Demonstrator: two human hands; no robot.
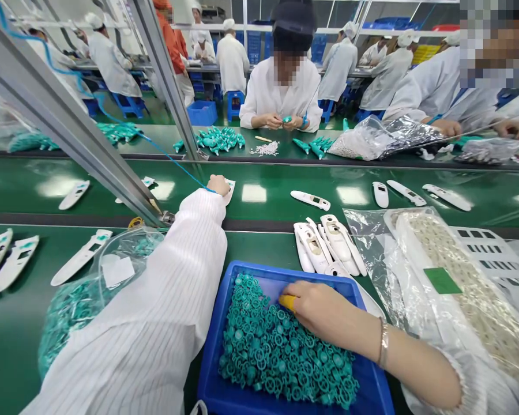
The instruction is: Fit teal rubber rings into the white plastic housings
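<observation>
My left hand [218,184] reaches out over the green belt, its fingers curled at a white plastic shell [230,193] that shows beside it. A blue cord runs to that wrist. Below, my right hand [313,305] dips into a blue bin [259,269] of small teal ring-shaped parts [277,357]. A yellow finger cover sits on one of its fingers. Those fingers are bent together at the parts, and their tips are hidden, so any piece between them does not show. Several white shells [328,245] are stacked just behind the bin.
More white shells [310,200] lie along the belt. A bag of teal parts [69,311] rests at left, a clear bag of pale parts [450,288] at right. A slanted metal post [155,75] rises at left. Across the belt, a person [281,98] handles a teal part.
</observation>
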